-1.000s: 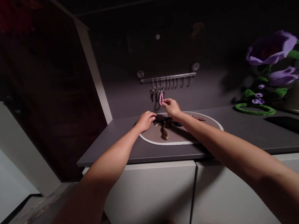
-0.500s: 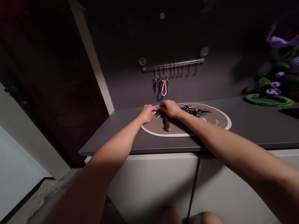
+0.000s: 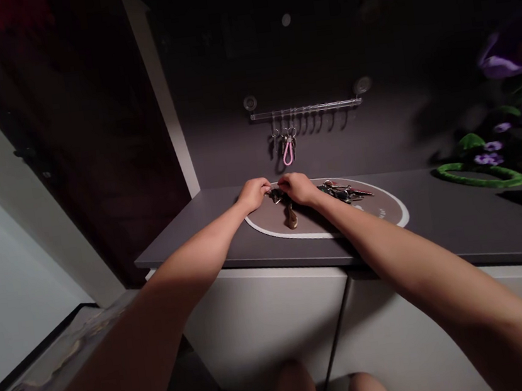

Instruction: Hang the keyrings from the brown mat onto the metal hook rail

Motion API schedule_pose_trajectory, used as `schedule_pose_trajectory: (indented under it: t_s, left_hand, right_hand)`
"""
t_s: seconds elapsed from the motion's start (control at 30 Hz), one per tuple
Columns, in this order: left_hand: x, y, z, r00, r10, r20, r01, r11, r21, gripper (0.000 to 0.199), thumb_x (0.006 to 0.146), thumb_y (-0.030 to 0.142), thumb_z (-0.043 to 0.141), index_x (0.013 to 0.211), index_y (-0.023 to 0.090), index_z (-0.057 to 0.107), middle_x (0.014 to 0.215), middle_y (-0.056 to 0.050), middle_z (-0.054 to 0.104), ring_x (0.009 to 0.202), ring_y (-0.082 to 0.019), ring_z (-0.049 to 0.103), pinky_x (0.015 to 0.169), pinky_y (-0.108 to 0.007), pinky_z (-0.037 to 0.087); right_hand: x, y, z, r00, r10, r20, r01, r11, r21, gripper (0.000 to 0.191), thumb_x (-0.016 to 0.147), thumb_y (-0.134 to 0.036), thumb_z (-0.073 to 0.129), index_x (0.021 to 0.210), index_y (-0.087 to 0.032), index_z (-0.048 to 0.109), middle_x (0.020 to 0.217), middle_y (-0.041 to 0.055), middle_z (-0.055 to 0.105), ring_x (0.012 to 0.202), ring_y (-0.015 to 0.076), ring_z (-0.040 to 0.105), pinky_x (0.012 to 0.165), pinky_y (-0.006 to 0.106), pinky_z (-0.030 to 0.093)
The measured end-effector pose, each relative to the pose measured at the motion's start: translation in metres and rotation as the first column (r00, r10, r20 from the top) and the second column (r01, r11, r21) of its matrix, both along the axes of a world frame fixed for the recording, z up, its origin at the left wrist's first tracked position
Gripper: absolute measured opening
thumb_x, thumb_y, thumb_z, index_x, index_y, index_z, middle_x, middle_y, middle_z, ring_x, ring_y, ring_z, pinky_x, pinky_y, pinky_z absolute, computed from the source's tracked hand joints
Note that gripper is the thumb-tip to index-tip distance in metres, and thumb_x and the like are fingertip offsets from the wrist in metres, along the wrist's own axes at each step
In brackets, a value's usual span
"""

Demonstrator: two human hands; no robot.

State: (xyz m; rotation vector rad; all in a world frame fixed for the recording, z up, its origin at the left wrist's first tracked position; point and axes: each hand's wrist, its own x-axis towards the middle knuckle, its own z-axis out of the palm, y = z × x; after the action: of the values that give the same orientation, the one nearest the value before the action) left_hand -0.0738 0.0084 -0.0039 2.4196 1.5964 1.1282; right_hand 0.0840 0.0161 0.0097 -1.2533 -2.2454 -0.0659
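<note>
Both hands work low over a brown oval mat (image 3: 269, 225) with a white rim. My left hand (image 3: 254, 194) is closed, its fingertips pinching at a bunch of keys (image 3: 276, 195). From the other side my right hand (image 3: 299, 189) is closed too, thumb and fingers together at the same bunch. A brown strap fob (image 3: 292, 218) trails from the bunch toward me on the mat. Beyond my right wrist lies a second heap of keys (image 3: 343, 191), with something red in it. Exactly which key or ring each hand pinches is too small to tell.
A clear rail (image 3: 305, 111) with several hooks is fixed to the dark wall by two suction cups; keys with a pink loop (image 3: 288, 152) hang from it. Purple flowers (image 3: 489, 158) with a green ring (image 3: 478, 180) stand at the right. White cabinet doors (image 3: 267, 321) are below the grey counter (image 3: 189, 229).
My fingers have shifted slightly at the bunch, the left hand's fingertips moving a little up and inward. The camera view has moved a little; the keys and strap lie much as before.
</note>
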Motion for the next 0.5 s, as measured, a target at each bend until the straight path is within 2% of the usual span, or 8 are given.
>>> schedule_pose_trajectory:
  t_s: [0.1, 0.27, 0.5]
  left_hand:
    - [0.002, -0.003, 0.003, 0.996, -0.038, 0.085, 0.038, 0.999, -0.005, 0.017, 0.079, 0.013, 0.047, 0.079, 0.014, 0.064, 0.07, -0.001, 0.064, 0.066, -0.011, 0.056, 0.067, -0.022, 0.044]
    - [0.004, -0.007, 0.007, 0.974, -0.072, 0.215, 0.076, 0.997, -0.012, 0.02, 0.08, 0.012, 0.043, 0.086, 0.01, 0.063, 0.072, -0.003, 0.064, 0.063, -0.009, 0.056, 0.062, -0.019, 0.044]
    - [0.003, -0.01, 0.011, 0.984, -0.062, 0.168, 0.048, 0.995, 0.087, 0.022, 0.081, 0.018, 0.046, 0.089, 0.012, 0.065, 0.081, -0.004, 0.068, 0.071, -0.011, 0.058, 0.069, -0.02, 0.044]
  right_hand:
    - [0.0, -0.002, 0.001, 1.0, 0.004, -0.012, -0.003, 1.0, 0.013, 0.02, 0.08, -0.017, 0.049, 0.09, -0.015, 0.067, 0.089, 0.0091, 0.068, 0.079, 0.0167, 0.059, 0.07, 0.023, 0.039]
    - [-0.002, -0.008, 0.003, 0.993, 0.014, -0.115, -0.016, 1.0, -0.019, 0.018, 0.08, -0.018, 0.048, 0.088, -0.016, 0.064, 0.087, 0.0083, 0.067, 0.077, 0.0153, 0.058, 0.07, 0.022, 0.039]
    - [-0.005, -0.015, 0.006, 0.942, 0.068, -0.328, -0.086, 0.995, -0.043, 0.016, 0.077, -0.02, 0.05, 0.086, -0.016, 0.063, 0.082, 0.0027, 0.065, 0.072, 0.0119, 0.054, 0.071, 0.022, 0.039]
